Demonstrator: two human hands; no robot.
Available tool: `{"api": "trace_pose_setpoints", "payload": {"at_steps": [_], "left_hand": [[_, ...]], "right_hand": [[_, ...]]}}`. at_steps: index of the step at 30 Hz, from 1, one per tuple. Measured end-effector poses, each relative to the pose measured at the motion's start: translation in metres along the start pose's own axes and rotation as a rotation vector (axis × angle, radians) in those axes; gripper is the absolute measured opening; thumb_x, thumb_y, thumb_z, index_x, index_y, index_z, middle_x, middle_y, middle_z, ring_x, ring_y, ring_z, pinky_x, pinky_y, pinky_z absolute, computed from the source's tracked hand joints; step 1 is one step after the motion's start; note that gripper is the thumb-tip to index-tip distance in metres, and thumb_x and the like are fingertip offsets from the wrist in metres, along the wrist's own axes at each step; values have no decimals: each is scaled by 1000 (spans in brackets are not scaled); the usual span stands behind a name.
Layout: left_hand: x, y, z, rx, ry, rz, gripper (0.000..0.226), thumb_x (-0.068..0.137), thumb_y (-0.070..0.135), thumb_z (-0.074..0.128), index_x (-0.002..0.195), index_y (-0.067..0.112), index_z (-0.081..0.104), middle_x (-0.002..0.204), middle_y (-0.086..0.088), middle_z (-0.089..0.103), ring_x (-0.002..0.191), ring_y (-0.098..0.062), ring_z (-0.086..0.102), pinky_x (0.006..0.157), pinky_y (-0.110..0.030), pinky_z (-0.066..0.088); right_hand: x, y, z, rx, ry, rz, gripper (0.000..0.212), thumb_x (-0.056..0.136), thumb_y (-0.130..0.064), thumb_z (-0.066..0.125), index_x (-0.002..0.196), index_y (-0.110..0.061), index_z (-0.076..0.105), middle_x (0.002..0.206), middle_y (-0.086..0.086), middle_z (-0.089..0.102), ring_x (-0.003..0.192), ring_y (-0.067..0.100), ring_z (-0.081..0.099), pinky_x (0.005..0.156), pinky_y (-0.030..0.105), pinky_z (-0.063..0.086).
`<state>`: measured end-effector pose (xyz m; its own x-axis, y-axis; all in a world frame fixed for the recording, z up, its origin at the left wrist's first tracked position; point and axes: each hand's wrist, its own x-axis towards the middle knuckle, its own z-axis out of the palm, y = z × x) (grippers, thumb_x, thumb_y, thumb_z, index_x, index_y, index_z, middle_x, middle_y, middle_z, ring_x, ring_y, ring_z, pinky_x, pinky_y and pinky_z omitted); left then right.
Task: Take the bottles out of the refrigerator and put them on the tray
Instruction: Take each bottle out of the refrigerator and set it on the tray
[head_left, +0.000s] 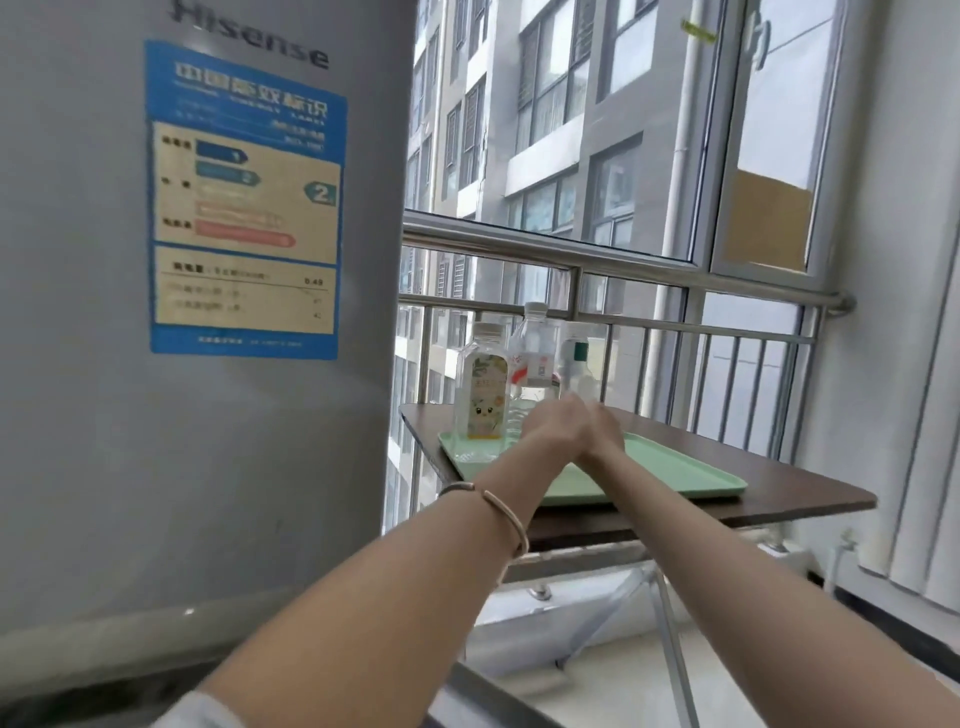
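Forearms stretched forward, left hand (550, 431) and right hand (602, 434) pressed together over green tray (675, 467); grip unclear, blurred. Three bottles (480, 384) upright at tray's far end; refrigerator (78, 260) left, door shut.

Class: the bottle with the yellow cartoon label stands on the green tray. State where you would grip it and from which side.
Grip the labelled bottle around its flat-sided body at label height, from the near-left side. It stands upright at the tray's left end; other bottles crowd its right and rear, and both hands, the left hand and the right hand, hover there.
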<state>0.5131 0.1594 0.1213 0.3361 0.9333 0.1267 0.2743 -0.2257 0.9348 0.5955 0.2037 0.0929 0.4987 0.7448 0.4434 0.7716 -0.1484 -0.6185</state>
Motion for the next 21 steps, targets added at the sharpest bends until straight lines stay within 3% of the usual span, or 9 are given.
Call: {"api": "trace_pose_setpoints", "payload": {"at_steps": [3,5,8,10,12,16,19,21], "left_hand": [[-41,3,-16,-38,50,23,53,104,33,24,130,-6,49,131,-24,57,120,-35,56,103,-39,44],[-76,8,-28,-36,19,35,51,105,30,22,130,-5,50,119,-25,61,101,-32,62,86,-35,52],[-124,-4,-55,5,38,8,48,104,32,23,128,-1,50,87,-13,60,66,-17,56,52,-22,46],[-153,-16,-75,109,50,5,46,103,37,27,108,0,54,79,-10,61,58,-15,54,44,-18,44],[-184,-30,-99,218,118,-10,46,102,37,29,87,4,57,66,-7,60,53,-15,55,45,-20,46],[-232,-70,-148,278,152,-106,40,99,24,35,70,6,55,64,-11,59,59,-24,58,65,-30,53],[-252,-109,-181,280,83,-231,39,99,27,34,76,3,54,72,-16,61,72,-28,63,76,-35,57],[-255,-140,-202,314,44,-301,44,99,32,31,96,-1,60,87,-22,69,86,-32,69,85,-39,57]], "right_hand": [[-39,-16,-25,54,-70,-80,17,92,-13,50,84,3,51,76,9,63,66,20,56,57,34,51],[-64,-31,-37,112,-190,-72,19,90,-8,56,73,-2,59,63,7,61,58,17,57,57,31,53],[-107,-58,-41,-6,-378,-78,25,94,-13,56,69,-8,62,51,4,61,47,15,58,48,23,48],[-139,-75,-46,-13,-567,-124,28,95,-13,52,69,-9,63,57,4,62,51,16,59,51,25,49],[-179,-94,-47,52,-770,-187,29,95,-8,46,71,-8,62,64,4,62,53,15,58,52,24,47],[-242,-127,-11,24,-939,-256,25,93,-3,41,76,-7,60,71,7,61,54,17,59,47,22,49],[-275,-141,38,4,-1030,-158,24,94,-1,43,76,-6,59,72,10,61,53,16,59,41,21,51],[-298,-146,69,19,-1064,-120,20,94,1,43,82,-6,58,73,10,60,58,17,58,43,22,53]]}}
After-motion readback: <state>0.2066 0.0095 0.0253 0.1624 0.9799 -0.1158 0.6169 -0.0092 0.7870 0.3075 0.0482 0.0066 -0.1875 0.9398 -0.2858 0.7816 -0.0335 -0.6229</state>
